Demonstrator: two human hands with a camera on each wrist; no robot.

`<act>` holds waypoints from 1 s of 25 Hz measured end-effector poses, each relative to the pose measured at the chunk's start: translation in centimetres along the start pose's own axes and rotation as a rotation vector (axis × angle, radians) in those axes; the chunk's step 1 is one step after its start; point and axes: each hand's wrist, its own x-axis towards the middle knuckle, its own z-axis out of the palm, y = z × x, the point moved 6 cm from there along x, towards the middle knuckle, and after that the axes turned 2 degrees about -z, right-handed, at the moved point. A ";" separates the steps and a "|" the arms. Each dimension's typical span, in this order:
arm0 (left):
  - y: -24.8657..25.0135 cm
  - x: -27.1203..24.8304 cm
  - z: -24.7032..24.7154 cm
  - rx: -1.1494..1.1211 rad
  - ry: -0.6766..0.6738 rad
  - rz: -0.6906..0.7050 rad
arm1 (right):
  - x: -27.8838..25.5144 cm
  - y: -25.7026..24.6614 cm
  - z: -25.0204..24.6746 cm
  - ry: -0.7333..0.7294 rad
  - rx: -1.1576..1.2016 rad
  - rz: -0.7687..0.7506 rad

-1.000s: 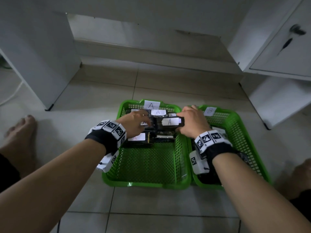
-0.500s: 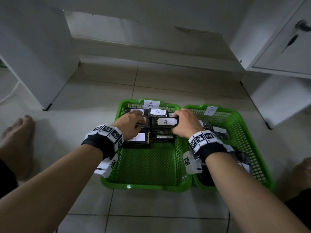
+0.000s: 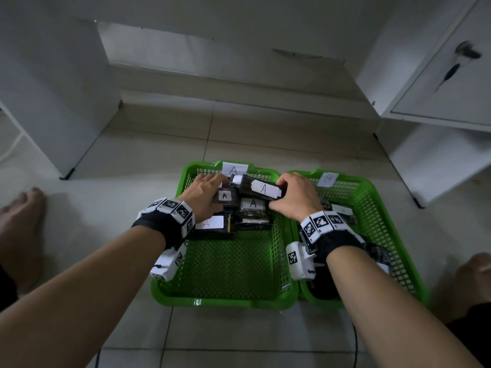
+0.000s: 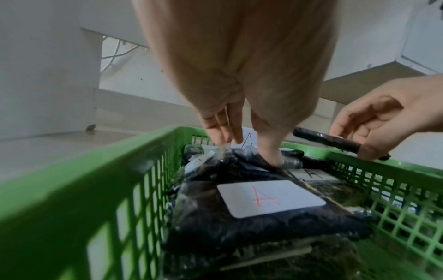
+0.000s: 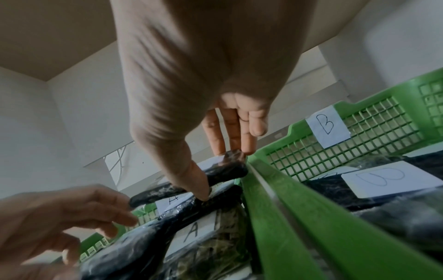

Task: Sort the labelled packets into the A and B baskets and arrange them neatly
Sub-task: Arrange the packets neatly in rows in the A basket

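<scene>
Two green baskets stand side by side on the floor: basket A (image 3: 223, 301) on the left and basket B (image 3: 398, 235) on the right. Several dark packets with white A labels lie at the back of basket A. My right hand (image 3: 281, 195) pinches one A packet (image 3: 263, 188) by its right end and holds it tilted above the pile; the left wrist view shows that packet (image 4: 330, 144) off the rim. My left hand (image 3: 212, 192) pinches another A packet (image 3: 225, 196) in the pile, thumb (image 4: 271, 157) pressed on top. A red-lettered A packet (image 4: 271, 199) lies nearer.
Basket B holds dark packets with B labels (image 5: 388, 180), partly hidden by my right wrist. White cabinets stand at the left (image 3: 53, 102) and right (image 3: 438, 155). A bare foot (image 3: 21, 213) rests on the tiles at left, and a knee (image 3: 475, 272) at right.
Both hands stay over the back of basket A. The right hand's packet has tilted a little, and a small A label now shows beside the left hand.
</scene>
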 end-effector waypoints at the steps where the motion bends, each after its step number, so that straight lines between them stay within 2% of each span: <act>1: -0.1 0.1 0.3 0.046 -0.033 -0.005 | 0.0 -0.1 0.0 0.000 0.005 -0.001; 6: -0.4 0.5 0.7 0.044 -0.040 -0.068 | -0.1 -0.7 0.9 -0.030 0.001 -0.024; 10: -0.6 1.1 -2.5 -0.057 0.097 -0.099 | 0.1 -0.3 0.3 0.022 0.052 -0.004; 12: -2.2 1.5 -3.9 -0.006 0.172 -0.141 | 0.1 -0.4 0.3 0.030 0.033 -0.005; 14: -3.3 1.8 -4.3 0.042 0.187 -0.160 | 0.0 -1.2 0.9 -0.013 -0.030 -0.046; 18: -3.7 2.3 -3.4 0.086 0.185 -0.157 | 0.0 -2.8 2.2 -0.063 -0.106 -0.126; 21: -3.8 2.1 -2.9 0.050 0.184 -0.143 | 0.2 -3.1 2.5 -0.075 -0.142 -0.123; 25: -4.1 1.5 -2.8 0.024 0.253 -0.068 | 0.1 -3.0 2.9 -0.109 -0.148 -0.106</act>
